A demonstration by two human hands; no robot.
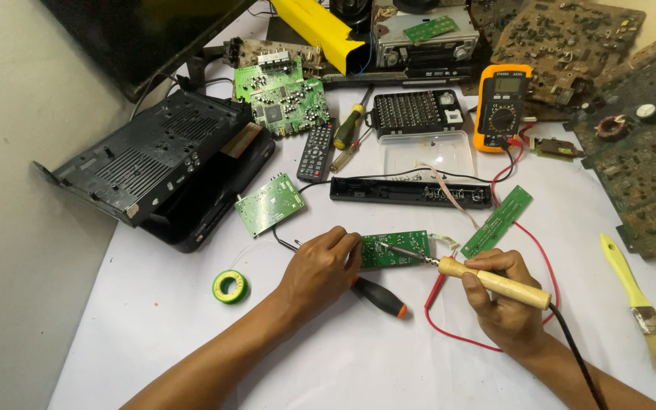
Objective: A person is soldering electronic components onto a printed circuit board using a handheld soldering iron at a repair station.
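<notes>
Your right hand (504,300) has its grip clenched around the wooden handle of a soldering iron (495,282), whose metal tip reaches up and left onto the small green circuit board (395,248). Your left hand (319,267) rests on the left edge of that board, fingers curled down onto it, grasping nothing else. The board lies flat on the white worktop (328,357), between your two hands.

Just below your left hand lies a black screwdriver with an orange tip (380,297). Left of it, apart, sits a green roll of solder wire (230,286). A red wire (457,334) loops round your right hand. Far to the right of that hand lies a yellow-handled brush (643,307).

Beyond the board, a narrow green strip board (496,221) lies up and right of the iron's tip, and a long black panel (410,191) lies behind. Farther back stand a remote control (316,151), a black bit set (416,112) and an orange multimeter (503,106).
</notes>
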